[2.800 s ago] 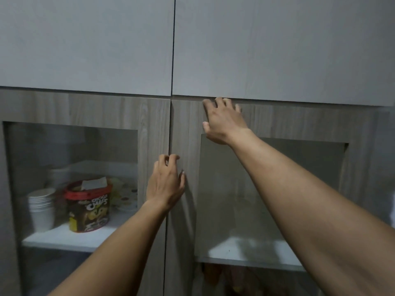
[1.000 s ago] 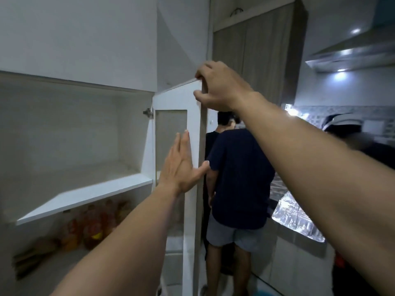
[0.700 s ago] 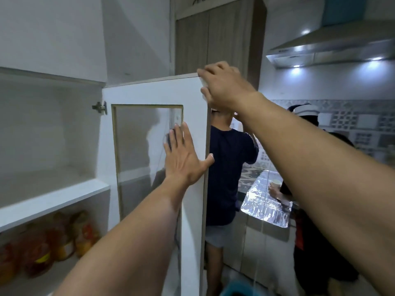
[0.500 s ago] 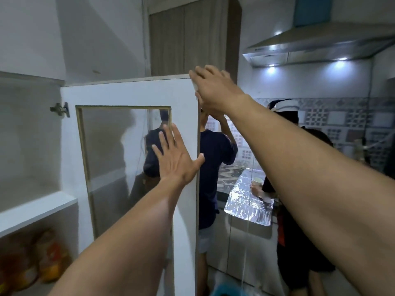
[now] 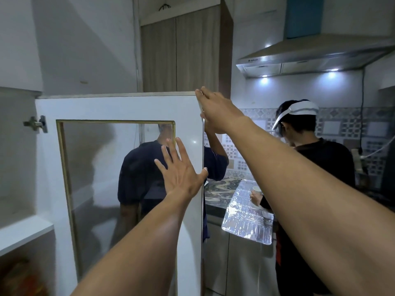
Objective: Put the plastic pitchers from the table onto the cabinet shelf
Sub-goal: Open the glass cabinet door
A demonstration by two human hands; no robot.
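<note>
The white cabinet door [image 5: 119, 107] with a glass pane stands swung wide open, its inner face toward me. My left hand [image 5: 181, 171] lies flat against the door near its free edge, fingers spread. My right hand [image 5: 215, 107] grips the door's top outer corner. The white cabinet shelf [image 5: 23, 233] shows at the far left, bare where visible. No plastic pitcher and no table are in view.
Two people stand just beyond the door: one in a dark blue shirt [image 5: 213, 165], partly seen through the glass, and one in a black shirt [image 5: 320, 163] at a foil-covered counter [image 5: 248, 218]. A range hood [image 5: 310, 58] hangs above. Bottles sit below the shelf [image 5: 19, 278].
The cabinet's right door went from shut to swung fully open to the right, both my hands staying on it. My view turned right, bringing the kitchen and the two people into sight.
</note>
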